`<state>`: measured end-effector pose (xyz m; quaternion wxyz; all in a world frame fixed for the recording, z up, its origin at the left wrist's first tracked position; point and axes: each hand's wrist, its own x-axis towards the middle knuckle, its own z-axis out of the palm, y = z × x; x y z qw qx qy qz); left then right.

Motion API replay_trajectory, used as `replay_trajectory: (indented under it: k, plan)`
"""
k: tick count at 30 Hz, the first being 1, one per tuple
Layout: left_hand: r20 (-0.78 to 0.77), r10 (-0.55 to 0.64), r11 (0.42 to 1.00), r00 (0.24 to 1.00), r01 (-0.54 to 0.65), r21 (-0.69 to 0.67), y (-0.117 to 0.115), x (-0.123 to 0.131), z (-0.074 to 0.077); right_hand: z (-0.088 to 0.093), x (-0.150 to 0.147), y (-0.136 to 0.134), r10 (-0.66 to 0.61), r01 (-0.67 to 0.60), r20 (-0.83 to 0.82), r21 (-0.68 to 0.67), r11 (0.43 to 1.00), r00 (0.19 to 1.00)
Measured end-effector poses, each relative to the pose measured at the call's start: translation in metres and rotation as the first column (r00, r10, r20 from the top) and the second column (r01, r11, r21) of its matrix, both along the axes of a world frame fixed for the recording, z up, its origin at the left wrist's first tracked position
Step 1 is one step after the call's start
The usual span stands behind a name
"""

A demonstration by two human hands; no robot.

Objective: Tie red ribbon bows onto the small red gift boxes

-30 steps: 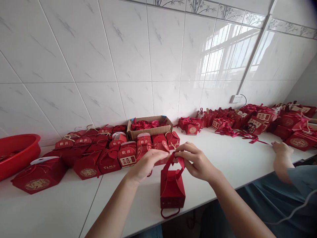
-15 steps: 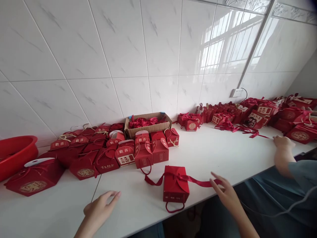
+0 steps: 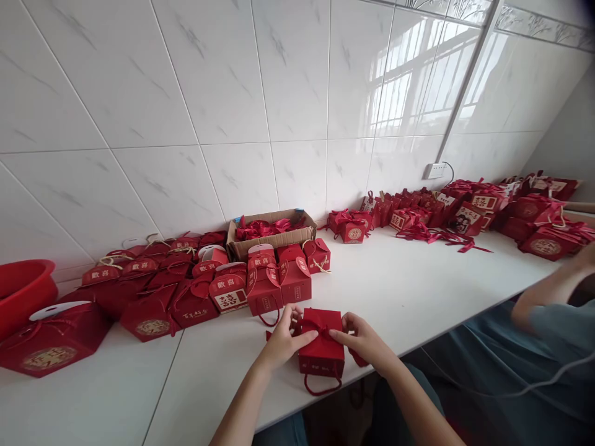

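A red gift box (image 3: pixel 320 362) stands close to the table's front edge, its cord handle hanging down at the front. Across its top runs a red ribbon (image 3: pixel 322 328), knotted in the middle. My left hand (image 3: pixel 289 339) grips the ribbon from the left, thumb by the knot. From the right, my right hand (image 3: pixel 362 339) pinches the ribbon, its thumb tip also beside the knot. Loose ribbon shows past each hand. The fingers partly hide what they hold.
Several finished red boxes (image 3: pixel 195 303) line the left and back. Behind them stands a cardboard box (image 3: pixel 269 241) of ribbons. A red basin (image 3: pixel 28 282) is at far left. More boxes (image 3: pixel 465 204) and loose ribbons lie right, near another person's arm (image 3: pixel 546 288).
Both my hands have come in to the box, the left from the table at left, the right from the ribbon's right end. The other person's hand has drawn toward the right edge.
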<state>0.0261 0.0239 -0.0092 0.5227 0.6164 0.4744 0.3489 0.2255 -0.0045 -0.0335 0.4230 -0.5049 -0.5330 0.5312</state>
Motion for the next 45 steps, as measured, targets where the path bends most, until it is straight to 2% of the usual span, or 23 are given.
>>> replay_trajectory:
  k: [4,9,13,16,21,24,26,30,35,41,45]
  plan:
    - [0.024,-0.038,0.989,0.999,0.041,-0.139,-0.002,-0.004,-0.002,0.006,0.009,-0.002,0.075,-0.067,0.083,-0.091,0.994,0.994]
    - [-0.051,-0.03,0.998,0.998,0.027,-0.063,-0.006,-0.013,-0.005,0.013,0.027,-0.006,0.232,-0.224,0.073,-0.101,0.969,0.97]
    - [-0.034,0.018,0.997,0.999,-0.02,-0.079,-0.008,-0.013,-0.01,0.016,0.03,-0.008,0.309,-0.305,0.016,-0.126,0.944,0.951]
    - [-0.025,0.049,0.997,0.999,-0.05,-0.062,-0.012,-0.01,-0.013,0.022,0.033,-0.012,0.355,-0.355,-0.023,-0.035,0.934,0.935]
    - [-0.084,0.117,0.993,0.99,-0.118,-0.008,-0.017,-0.007,-0.015,0.035,0.028,-0.02,0.302,-0.293,-0.004,0.232,0.928,0.953]
    - [-0.116,0.146,0.989,0.983,-0.144,0.025,-0.02,-0.004,-0.016,0.041,0.016,-0.023,0.295,-0.258,-0.091,0.288,0.922,0.951]
    - [-0.122,0.141,0.99,0.982,-0.138,0.04,-0.022,-0.002,-0.016,0.044,0.006,-0.023,0.262,-0.214,-0.163,0.264,0.941,0.951]
    - [-0.125,0.135,0.991,0.983,-0.131,0.037,-0.027,-0.001,-0.018,0.043,-0.009,-0.021,0.138,-0.12,-0.259,0.081,0.989,0.956]
    - [-0.107,0.125,0.992,0.986,-0.125,0.001,-0.032,-0.001,-0.018,0.04,-0.007,-0.023,0.092,-0.094,-0.342,0.011,0.996,0.935]
    - [-0.097,0.148,0.989,0.984,-0.149,-0.003,-0.031,-0.001,-0.015,0.048,0.014,-0.035,0.092,-0.091,-0.113,0.013,0.996,0.989]
    - [-0.087,0.158,0.987,0.984,-0.158,0.0,-0.033,-0.001,-0.011,0.05,0.027,-0.04,0.187,-0.186,-0.018,0.05,0.981,0.982]
